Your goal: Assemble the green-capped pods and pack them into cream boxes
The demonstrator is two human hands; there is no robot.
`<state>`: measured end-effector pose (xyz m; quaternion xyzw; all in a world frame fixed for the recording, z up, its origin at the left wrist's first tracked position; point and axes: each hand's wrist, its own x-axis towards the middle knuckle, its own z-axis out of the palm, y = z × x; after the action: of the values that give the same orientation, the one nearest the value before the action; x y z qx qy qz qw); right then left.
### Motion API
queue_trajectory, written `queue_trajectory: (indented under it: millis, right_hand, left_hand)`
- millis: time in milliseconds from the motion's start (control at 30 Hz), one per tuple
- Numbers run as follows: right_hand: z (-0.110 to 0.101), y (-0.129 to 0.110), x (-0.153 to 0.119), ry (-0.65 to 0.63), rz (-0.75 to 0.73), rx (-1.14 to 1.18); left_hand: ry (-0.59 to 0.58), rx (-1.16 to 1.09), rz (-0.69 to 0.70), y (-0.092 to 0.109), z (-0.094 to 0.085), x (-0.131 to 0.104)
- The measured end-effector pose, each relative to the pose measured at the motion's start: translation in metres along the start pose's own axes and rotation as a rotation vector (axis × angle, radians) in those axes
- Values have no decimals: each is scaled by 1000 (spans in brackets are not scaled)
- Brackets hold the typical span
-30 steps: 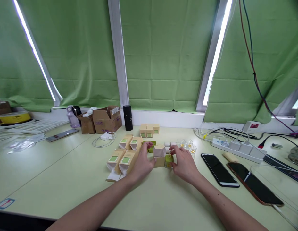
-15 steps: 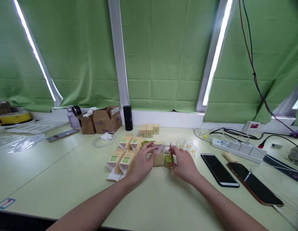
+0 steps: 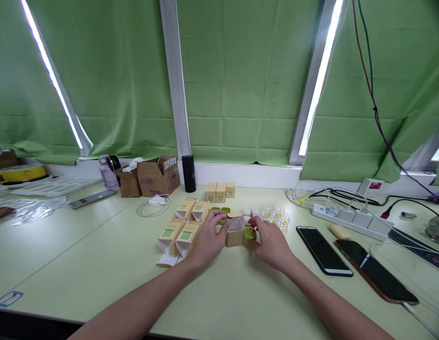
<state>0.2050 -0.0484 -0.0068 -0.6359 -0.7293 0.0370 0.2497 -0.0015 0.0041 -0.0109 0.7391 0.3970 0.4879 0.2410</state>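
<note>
My left hand (image 3: 212, 237) is closed around the left side of a small open cardboard box (image 3: 234, 239), whose white inside shows from above. Against its right side is a little glass jar with a green lid (image 3: 249, 236) and a small loop on top, held between the fingers and thumb of my right hand (image 3: 271, 241). Both jar and box appear to be at table level. Left of my left hand lie several kraft boxes with green labels (image 3: 186, 236), their white flaps open towards me. More green lids (image 3: 225, 209) show behind the box, partly covered by my fingers.
Clear glass cups (image 3: 277, 212) and white cylinders (image 3: 255, 213) stand behind my right hand. Upright kraft boxes (image 3: 221, 191) are farther back. Two phones (image 3: 324, 250) and a power strip (image 3: 352, 220) lie right; a black bottle (image 3: 188, 174) and a carton (image 3: 157, 177) stand back left.
The small box has tipped so that its open top and white inside show more. The jar remains in my right hand, barely moved. A brown shape has appeared at the far left edge.
</note>
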Motion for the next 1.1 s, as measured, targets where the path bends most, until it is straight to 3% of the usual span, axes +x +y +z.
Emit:
queue_trajectory:
  millis: [367,700,933,1100]
  right_hand:
    - [6,7,2,21,9,92]
    - [-11,11,7,230,69,342]
    - [-20,-2,2,426,-66,582]
    - [-15,-14,-8,435,-153,703]
  left_hand:
    - [-44,-124,-12,4,-5,2]
    - [-80,-226,-178,3,-5,5]
    - [-144,-332,-173,7,-8,2]
    - [-193,-368,-164,9,-7,1]
